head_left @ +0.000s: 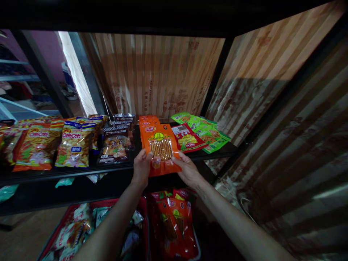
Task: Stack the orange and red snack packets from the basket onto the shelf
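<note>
An orange snack packet [161, 149] with a clear window showing brown sticks is held at its lower corners. My left hand [141, 167] grips its left side, thumb on the front. On its right side my right hand [187, 169] does the same; the fingers behind are hidden. More orange packets [148, 119] stand behind it on the black shelf [89, 170]. To the right lie a red packet [187, 137] and several green packets [206, 132]. Dark brown packets [115, 143] stand in a row to the left.
Yellow-orange snack bags [38, 145] and a blue-edged bag [74, 143] fill the shelf's left part. Below, a red basket [146, 217] holds wrapped snacks, beside a container with orange packets [176, 224]. Black posts [214, 79] and a curtain [163, 72] border the shelf.
</note>
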Tool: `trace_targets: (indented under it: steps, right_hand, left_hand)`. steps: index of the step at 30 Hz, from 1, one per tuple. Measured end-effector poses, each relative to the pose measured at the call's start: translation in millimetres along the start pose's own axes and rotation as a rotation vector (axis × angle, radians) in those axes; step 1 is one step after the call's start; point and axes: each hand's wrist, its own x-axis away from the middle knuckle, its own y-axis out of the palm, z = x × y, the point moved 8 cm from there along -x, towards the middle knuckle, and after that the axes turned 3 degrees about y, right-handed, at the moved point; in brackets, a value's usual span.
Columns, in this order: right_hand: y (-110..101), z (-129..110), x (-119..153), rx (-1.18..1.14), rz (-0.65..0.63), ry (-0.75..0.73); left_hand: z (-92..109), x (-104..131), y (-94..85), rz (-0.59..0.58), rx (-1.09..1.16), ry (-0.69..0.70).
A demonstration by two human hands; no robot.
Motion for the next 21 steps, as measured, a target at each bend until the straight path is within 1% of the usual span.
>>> trace_targets:
  steps: [3,5,8,10,12,15,19,21]
  right_hand:
    - [3,-15,-36,0.046,0.031,-0.066]
    - [6,-23,-59,0.066,0.042,-0.094]
    - [10,-25,-88,0.081,0.063,-0.104]
    - [10,-22,-103,0.089,0.088,-0.096]
    - [10,-17,-114,0.104,0.112,-0.085]
    - [6,-10,-126,0.156,0.127,-0.077]
    - [-4,-3,-135,0.275,0.131,-0.074]
    - [-10,-1,-137,0.32,0.132,-0.108]
  left_hand:
    - [14,-39,10.3,0.015,0.012,0.068]
    - [22,-62,12.7,0.04,-0.019,0.125]
    - [27,-91,10.3,0.082,-0.061,0.172]
    - [25,-106,6.2,0.105,-0.062,0.159]
    - [18,-117,1.0,0.126,-0.074,0.126]
    - [6,-127,-5.9,0.148,-0.129,0.085]
    - [-12,-131,-12.3,0.179,-0.21,0.075]
    - [-19,-131,-14.6,0.185,-0.263,0.076]
